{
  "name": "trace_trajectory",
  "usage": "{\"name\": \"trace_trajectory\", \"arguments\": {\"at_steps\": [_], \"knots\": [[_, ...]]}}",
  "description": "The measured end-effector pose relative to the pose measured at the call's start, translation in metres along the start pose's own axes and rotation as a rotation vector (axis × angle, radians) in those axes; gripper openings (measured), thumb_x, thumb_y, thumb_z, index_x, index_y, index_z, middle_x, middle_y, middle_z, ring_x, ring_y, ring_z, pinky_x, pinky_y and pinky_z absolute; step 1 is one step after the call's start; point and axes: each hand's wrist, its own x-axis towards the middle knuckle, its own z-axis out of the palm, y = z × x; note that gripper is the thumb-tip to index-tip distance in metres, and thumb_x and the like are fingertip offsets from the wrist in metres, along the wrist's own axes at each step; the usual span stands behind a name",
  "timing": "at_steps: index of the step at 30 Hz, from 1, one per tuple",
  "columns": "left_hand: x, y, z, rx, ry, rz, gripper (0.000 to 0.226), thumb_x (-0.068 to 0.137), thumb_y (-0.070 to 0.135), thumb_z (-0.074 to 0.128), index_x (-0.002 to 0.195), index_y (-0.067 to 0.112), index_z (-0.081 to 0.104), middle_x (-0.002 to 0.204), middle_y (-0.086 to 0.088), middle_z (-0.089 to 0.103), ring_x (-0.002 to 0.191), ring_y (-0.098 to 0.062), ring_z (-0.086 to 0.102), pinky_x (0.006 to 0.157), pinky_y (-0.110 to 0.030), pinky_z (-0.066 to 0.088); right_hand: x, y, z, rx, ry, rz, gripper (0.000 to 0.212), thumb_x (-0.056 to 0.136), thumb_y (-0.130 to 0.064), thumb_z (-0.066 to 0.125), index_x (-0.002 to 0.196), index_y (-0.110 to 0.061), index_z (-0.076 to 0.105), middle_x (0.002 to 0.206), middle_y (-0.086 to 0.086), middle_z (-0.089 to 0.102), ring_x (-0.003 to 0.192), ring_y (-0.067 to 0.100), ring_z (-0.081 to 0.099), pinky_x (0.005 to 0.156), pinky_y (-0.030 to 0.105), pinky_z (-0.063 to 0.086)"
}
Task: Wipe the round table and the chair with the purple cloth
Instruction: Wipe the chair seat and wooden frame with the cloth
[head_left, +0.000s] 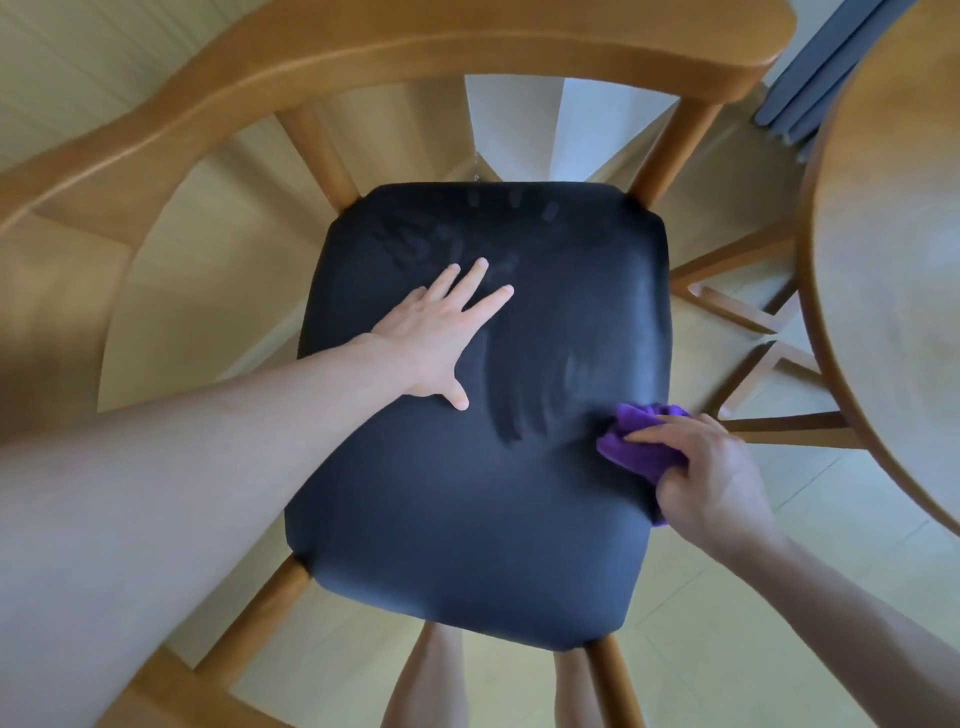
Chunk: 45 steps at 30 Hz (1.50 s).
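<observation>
A wooden chair (218, 104) with a curved back rail and a black padded seat (457, 519) fills the middle of the view. My left hand (436, 343) lies flat on the seat's upper middle, fingers spread and straight. At the seat's right edge my right hand (711, 478) grips the bunched purple cloth (631, 441) and holds it against the black padding. Faint wipe streaks and finger marks show on the seat between the hands. The round wooden table (893, 270) curves down the right side of the view.
The table's crossed wooden base (753, 332) stands on the pale floor right of the chair. A grey-blue curtain (810, 83) hangs at the top right. My bare legs (431, 680) show below the seat's front edge.
</observation>
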Motion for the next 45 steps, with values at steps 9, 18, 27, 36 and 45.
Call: {"name": "trace_trajectory", "arguments": {"at_steps": [9, 18, 27, 36, 45], "knots": [[0.014, 0.052, 0.004, -0.020, 0.007, -0.001, 0.161, 0.056, 0.064, 0.094, 0.162, 0.028, -0.020, 0.168, -0.008, -0.031, 0.157, -0.037, -0.022, 0.128, -0.061, 0.007, 0.071, -0.046, -0.013, 0.133, 0.224, 0.158, 0.074, 0.065, -0.001, 0.052, 0.137, -0.017, 0.060, 0.135, 0.000, 0.055, 0.121, 0.021, 0.048, 0.104, 0.032, 0.041], [0.024, 0.061, 0.019, 0.013, -0.046, -0.061, 0.168, 0.054, 0.061, 0.096, 0.158, 0.028, -0.031, 0.162, -0.009, -0.043, 0.153, -0.043, -0.031, 0.121, -0.072, 0.005, -0.014, -0.041, 0.072, -0.478, -0.248, -0.096, 0.072, 0.072, -0.008, 0.063, 0.142, -0.020, 0.049, 0.140, -0.004, 0.041, 0.110, 0.029, 0.038, 0.088, 0.037, 0.041], [0.025, 0.061, 0.017, 0.027, -0.079, -0.074, 0.167, 0.056, 0.062, 0.095, 0.157, 0.028, -0.034, 0.160, -0.010, -0.046, 0.152, -0.044, -0.031, 0.121, -0.072, 0.005, -0.022, -0.020, 0.015, 0.031, -0.148, 0.115, 0.050, 0.073, 0.002, 0.050, 0.103, -0.024, 0.080, 0.111, -0.006, 0.070, 0.110, 0.021, 0.061, 0.095, 0.028, 0.047], [0.020, 0.058, 0.018, -0.019, -0.037, -0.045, 0.164, 0.056, 0.058, 0.097, 0.160, 0.029, -0.027, 0.164, -0.007, -0.041, 0.154, -0.040, -0.028, 0.122, -0.070, 0.005, -0.019, -0.094, -0.037, 0.358, 0.022, 0.361, 0.061, 0.058, -0.009, 0.039, 0.096, -0.043, 0.073, 0.091, -0.028, 0.065, 0.096, -0.012, 0.055, 0.070, 0.008, 0.041], [-0.002, 0.044, 0.029, -0.111, 0.033, 0.046, 0.132, 0.078, 0.051, 0.086, 0.164, 0.029, -0.012, 0.169, -0.007, -0.030, 0.158, -0.033, -0.022, 0.127, -0.061, 0.008, -0.030, -0.158, -0.069, 0.897, -0.218, 0.455, 0.061, 0.069, 0.015, 0.042, 0.093, -0.026, 0.081, 0.084, 0.009, 0.076, 0.071, 0.022, 0.075, 0.056, 0.027, 0.056]]}}
